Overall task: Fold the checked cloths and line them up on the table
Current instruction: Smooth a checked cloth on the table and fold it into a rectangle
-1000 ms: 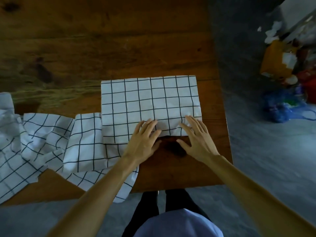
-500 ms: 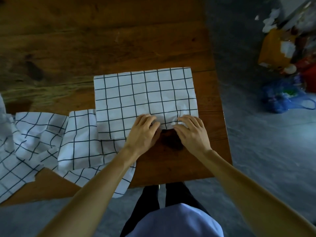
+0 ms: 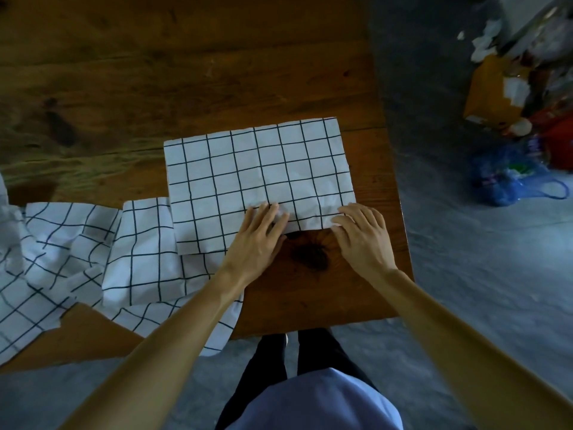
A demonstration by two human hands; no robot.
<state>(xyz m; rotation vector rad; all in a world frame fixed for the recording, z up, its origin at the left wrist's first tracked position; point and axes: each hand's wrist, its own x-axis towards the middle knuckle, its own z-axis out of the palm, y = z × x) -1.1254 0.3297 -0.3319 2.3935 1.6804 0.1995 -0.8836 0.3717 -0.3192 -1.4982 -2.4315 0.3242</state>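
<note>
At the counter's point(image 3: 325, 293) near right corner, the left hand point(image 3: 259, 243) and right hand point(image 3: 364, 235) curl their fingers around the near edge of the folded checked cloth point(image 3: 257, 178), pinching it. Unfolded checked cloths point(image 3: 93, 259) sprawl leftward, one draping over the near edge. On the floor beyond, a blue bag point(image 3: 508, 178) holds unclear items.

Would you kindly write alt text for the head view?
Both hands, left and right, pinch the near edge of a flat checked cloth on a wooden table. Crumpled checked cloths lie to its left.
</note>
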